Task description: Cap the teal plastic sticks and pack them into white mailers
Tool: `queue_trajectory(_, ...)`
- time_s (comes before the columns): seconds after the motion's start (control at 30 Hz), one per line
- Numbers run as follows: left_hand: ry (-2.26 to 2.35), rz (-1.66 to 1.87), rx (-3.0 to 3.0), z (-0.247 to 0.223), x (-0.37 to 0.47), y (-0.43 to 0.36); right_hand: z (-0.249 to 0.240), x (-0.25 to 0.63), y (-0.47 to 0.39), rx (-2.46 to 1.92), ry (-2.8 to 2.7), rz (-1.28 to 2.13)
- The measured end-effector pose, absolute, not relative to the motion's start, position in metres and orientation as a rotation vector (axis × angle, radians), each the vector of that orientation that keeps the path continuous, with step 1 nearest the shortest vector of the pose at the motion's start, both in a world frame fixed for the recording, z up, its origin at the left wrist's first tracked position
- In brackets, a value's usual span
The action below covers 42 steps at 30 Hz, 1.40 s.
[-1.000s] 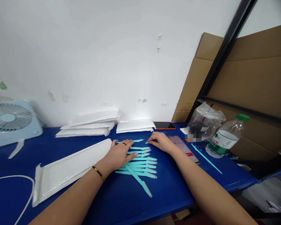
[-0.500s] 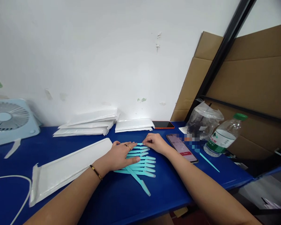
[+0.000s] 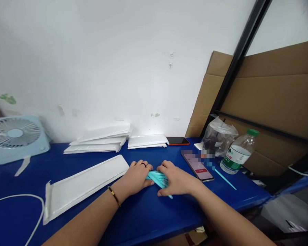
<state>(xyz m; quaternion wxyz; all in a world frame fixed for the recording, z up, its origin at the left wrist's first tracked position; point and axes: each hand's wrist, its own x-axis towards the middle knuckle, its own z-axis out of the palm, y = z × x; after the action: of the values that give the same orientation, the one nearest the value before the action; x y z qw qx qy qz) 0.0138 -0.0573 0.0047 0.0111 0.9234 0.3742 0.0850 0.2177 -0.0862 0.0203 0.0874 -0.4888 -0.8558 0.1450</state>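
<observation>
Several turquoise eyebrow razors (image 3: pixel 157 178) are bunched together between my two hands on the blue table. My left hand (image 3: pixel 136 177) closes round their left end, thumb in front and fingers behind. From the other side, my right hand (image 3: pixel 175 178) curls over the right end, its thumb at the near side and its fingers at the far side. One razor tip sticks out below my right hand. Most of the razors' length is hidden by the fingers. To the left of my left hand lies a flat white padded mailer (image 3: pixel 87 182).
White mailers (image 3: pixel 97 140) are stacked along the wall, with another small pile (image 3: pixel 147 140) beside a dark phone (image 3: pixel 178 140). Right of my hands are a lit phone (image 3: pixel 198 165), a turquoise strip (image 3: pixel 226 179), a water bottle (image 3: pixel 237 153) and a plastic bag (image 3: pixel 218 135). A fan (image 3: pixel 15 136) stands left.
The razors were spread in a row under my left hand; now they are gathered into a bunch. My right hand has come nearer and closed round their right end. The view has shifted slightly.
</observation>
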Motion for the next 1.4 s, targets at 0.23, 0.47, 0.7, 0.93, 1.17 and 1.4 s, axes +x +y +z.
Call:
queue_trajectory(0.23, 1.184, 0.341, 2.956, -0.002, 0.027, -0.068, 0.011, 0.19, -0.094, -1.626, -2.729, 0.041)
queue_trajectory(0.47, 1.23, 0.68, 2.497, 0.0, 0.022, -0.06, 0.079, 0.168, -0.08, -1.531, -2.828, -0.341)
queue_trajectory(0.7, 1.122, 1.019, 1.96, 0.006, 0.026, -0.061, 0.128, 0.143, -0.088, -1.318, -2.601, -0.25)
queue_trajectory(0.93, 1.024, 0.774, 2.165, -0.002, 0.026, -0.059, 0.083, 0.154, -0.078, -1.358, -2.393, 0.155)
queue_trajectory(1.17, 1.093, 0.601, 3.14, 0.019, 0.012, -0.062, 0.072, 0.192, -0.085, -1.296, -1.852, 1.598)
queue_trajectory(1.4, 1.13, 0.575, 3.218, 0.02, 0.023, -0.076, 0.043, 0.184, -0.094, -1.537, -2.179, 1.503)
